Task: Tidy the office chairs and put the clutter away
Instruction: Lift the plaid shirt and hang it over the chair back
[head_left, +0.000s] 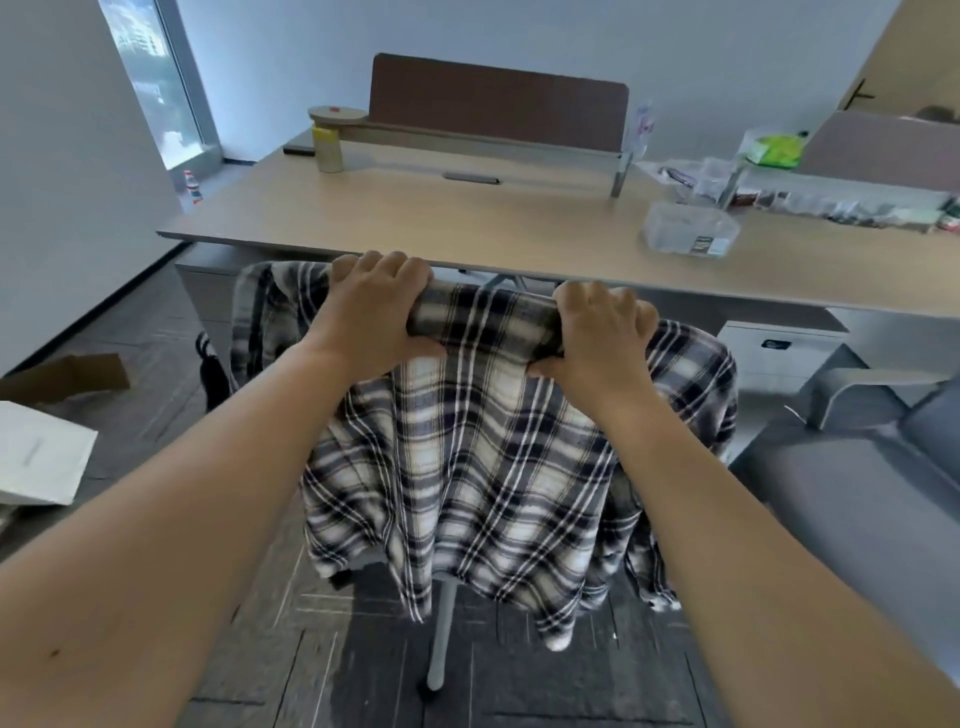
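Note:
A black-and-white plaid shirt hangs over the back of an office chair, hiding almost all of it; only a grey chair leg shows below the cloth. The chair stands at the front edge of the wooden desk. My left hand grips the top of the chair back through the shirt, fingers curled over the far side. My right hand grips the same top edge further right, thumb underneath on the cloth.
A clear plastic container sits on the desk at right, with bags of clutter behind it. A grey sofa stands at right. Cardboard and a white box lie on the floor at left. A drawer unit is under the desk.

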